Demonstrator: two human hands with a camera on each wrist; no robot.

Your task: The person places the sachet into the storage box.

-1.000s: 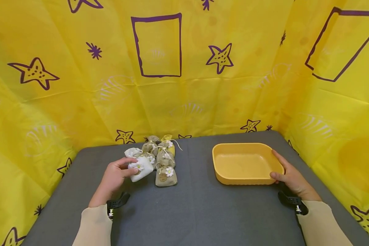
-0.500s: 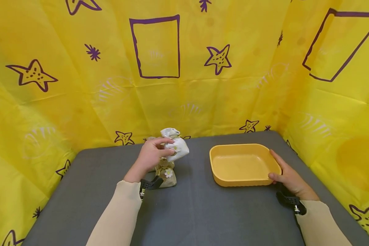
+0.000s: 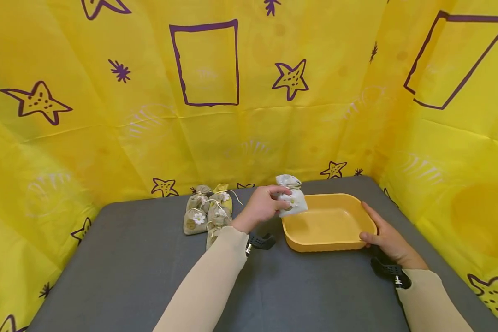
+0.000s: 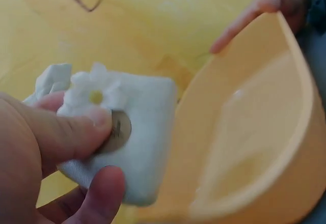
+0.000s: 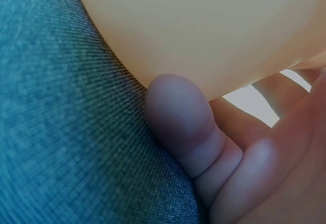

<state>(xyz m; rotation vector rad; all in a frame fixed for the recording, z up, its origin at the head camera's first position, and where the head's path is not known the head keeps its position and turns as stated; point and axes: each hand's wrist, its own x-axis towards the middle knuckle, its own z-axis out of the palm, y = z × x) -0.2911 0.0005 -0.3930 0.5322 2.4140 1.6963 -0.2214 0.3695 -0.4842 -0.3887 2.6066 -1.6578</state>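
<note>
My left hand pinches a small white cloth drawstring pouch between thumb and fingers, in the air at the left rim of the yellow-orange plastic basin. In the left wrist view the pouch shows a white flower and a round brown tag partly under the thumb. The right hand grips the basin's right end, thumb at the front corner and fingers along the far side. Close up in the right wrist view, a fingertip touches the basin's outer wall just over the cloth.
Left of the basin, several beige and grey pouches and a yellow pouch lie grouped on the grey cloth-covered table. My left forearm partly covers the nearest one. Yellow patterned curtains enclose the table's back and sides.
The left hand has lifted the white pouch from the left side of the group and carried it right, over the other pouches, to the basin. The right hand keeps its grip on the basin.
</note>
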